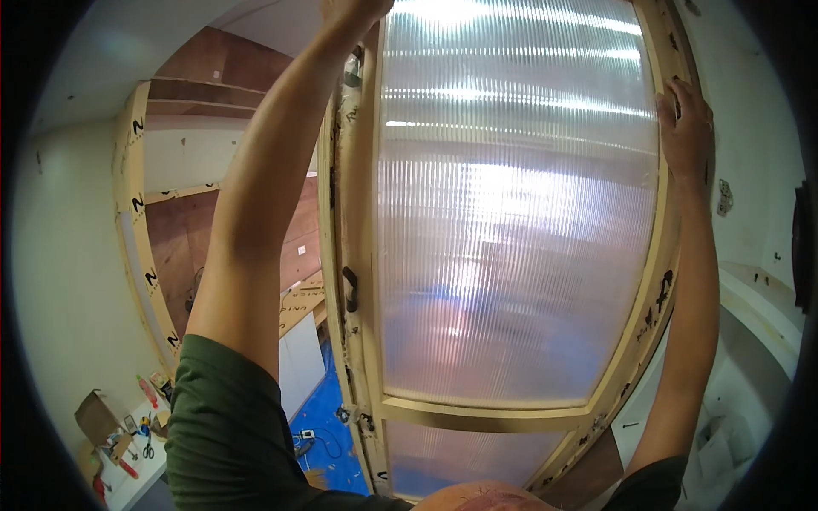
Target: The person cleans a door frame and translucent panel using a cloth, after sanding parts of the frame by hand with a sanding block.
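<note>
Panel [511, 255] — silvery, vertical stripes | yellowish frame [490, 416] | blue floor sheet [328, 400]

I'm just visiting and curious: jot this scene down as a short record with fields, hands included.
Frame: yellowish, holding translucent ribbed panels
Left hand: raised by the frame's upper left, partly cut off; hold unclear
Right hand: on the frame's right edge
Lower left: scissors on a white surface; blue sheet farther right

Left hand [358, 8] is partly cut off by the top edge, so its grip can't be made out. Top of the ribbed panel [511, 281] is cropped too, stuff behind it is blurred, and some tools [128, 468] at left are too tiny to be identified.
</note>
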Demonstrator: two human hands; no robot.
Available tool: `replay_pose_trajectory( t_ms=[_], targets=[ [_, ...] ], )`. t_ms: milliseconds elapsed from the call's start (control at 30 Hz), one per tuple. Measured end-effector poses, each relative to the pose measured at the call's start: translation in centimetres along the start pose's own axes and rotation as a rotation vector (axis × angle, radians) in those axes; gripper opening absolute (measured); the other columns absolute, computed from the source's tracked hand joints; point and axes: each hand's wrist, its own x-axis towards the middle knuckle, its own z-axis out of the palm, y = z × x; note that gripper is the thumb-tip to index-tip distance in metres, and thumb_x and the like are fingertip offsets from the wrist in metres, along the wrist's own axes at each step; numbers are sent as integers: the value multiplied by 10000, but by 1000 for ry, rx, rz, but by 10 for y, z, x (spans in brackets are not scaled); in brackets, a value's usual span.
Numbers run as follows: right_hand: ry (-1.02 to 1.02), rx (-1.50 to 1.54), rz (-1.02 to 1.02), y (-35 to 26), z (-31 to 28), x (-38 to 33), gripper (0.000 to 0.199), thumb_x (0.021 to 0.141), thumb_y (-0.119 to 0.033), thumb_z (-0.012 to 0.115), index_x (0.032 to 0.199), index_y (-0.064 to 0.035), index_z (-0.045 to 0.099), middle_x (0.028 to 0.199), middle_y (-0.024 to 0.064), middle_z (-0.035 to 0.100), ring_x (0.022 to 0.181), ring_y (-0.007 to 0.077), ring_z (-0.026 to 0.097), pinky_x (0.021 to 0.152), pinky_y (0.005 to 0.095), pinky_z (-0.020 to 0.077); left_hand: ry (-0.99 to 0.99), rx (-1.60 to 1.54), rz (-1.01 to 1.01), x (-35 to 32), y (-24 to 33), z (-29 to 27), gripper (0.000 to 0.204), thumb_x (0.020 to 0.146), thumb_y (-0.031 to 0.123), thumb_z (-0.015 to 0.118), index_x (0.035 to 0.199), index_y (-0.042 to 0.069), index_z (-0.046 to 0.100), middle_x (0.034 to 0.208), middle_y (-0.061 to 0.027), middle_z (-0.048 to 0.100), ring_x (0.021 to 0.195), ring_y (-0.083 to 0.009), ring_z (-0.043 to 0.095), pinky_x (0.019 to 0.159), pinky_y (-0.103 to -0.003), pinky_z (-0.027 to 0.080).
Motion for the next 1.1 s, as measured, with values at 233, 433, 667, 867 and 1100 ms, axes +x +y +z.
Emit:
replay_pose_trajectory(
  t_ms=[233,433,667,867,1100],
  targets=[
    [7,-26,0,-2,-4,-2,374,982,-258,651,1310,-79,658,1393,111,622,1282,350,588,1100,443,464,165,108,225,47,-14,24,297,1006,357,536,1110,111,667,1153,-169,717,1045,-352,698,887,-506,549],
    [7,-38,-24,8,-1,-4,381,979,-247,647,1323,-83,648,1403,113,611,1309,369,556,1118,455,452,244,-207,-90,94,-3,12,425,1020,423,553,1146,26,638,966,-196,738,949,-380,709,862,-494,538],
    [-4,11,-5,-13,3,2,370,978,-234,648,1319,-91,645,1397,109,612,1307,377,554,1124,467,445,266,-386,137,40,-24,-73,238,1016,258,637,1149,62,659,890,-144,754,693,-207,687,641,-377,551],
    [-9,-3,8,5,-1,-5,372,986,-232,642,1334,-101,636,1401,90,611,1301,373,558,1125,475,446,-101,-192,-95,-48,4,-41,338,1007,311,658,1277,107,649,1068,-148,721,817,-234,704,704,-410,583],
    [29,-80,-32,3,8,-3,365,983,-250,646,1315,-100,646,1394,83,618,1262,353,595,1073,462,495,-47,174,8,-67,1,-23,449,958,329,696,1349,139,585,1221,-198,644,1079,-379,675,904,-512,548]
  ],
)
